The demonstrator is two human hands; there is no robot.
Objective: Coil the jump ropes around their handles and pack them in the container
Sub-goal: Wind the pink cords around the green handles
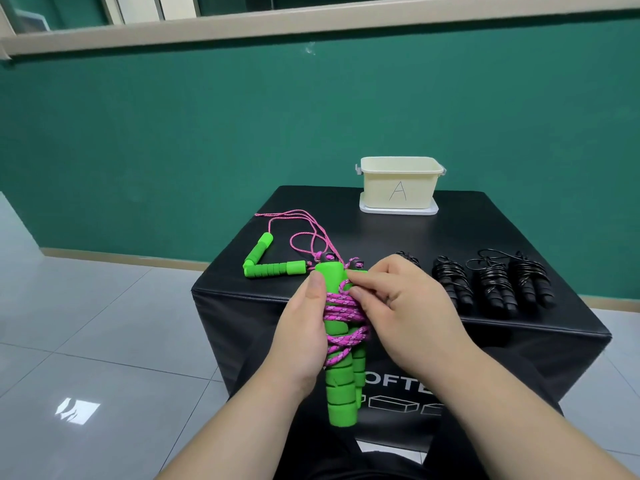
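While the left hand [304, 327] grips the paired green handles [341, 386], the right hand [408, 306] pinches the pink rope [344, 311] wound round them. On the black table [450, 230] lie a second green jump rope [266, 268], uncoiled, and black coiled ropes [495, 282]. The cream container [398, 183] stands at the far edge.

My left hand [304, 327] gripped the paired green handles [341, 393], its fingers hidden behind them; the handle at the back showed only as a sliver. My right hand [405, 306] had its fingertips lost among the coils of pink rope [343, 306], so where the cord's end ran could not be told. That hand also covered most of the nearest black bundle [407, 259]. White lettering [394, 384] on the front of the black box [485, 223] was cut short by handles and wrist. The inside of the container [398, 188] lay out of sight. Both forearms [519, 427] ran off the bottom edge.
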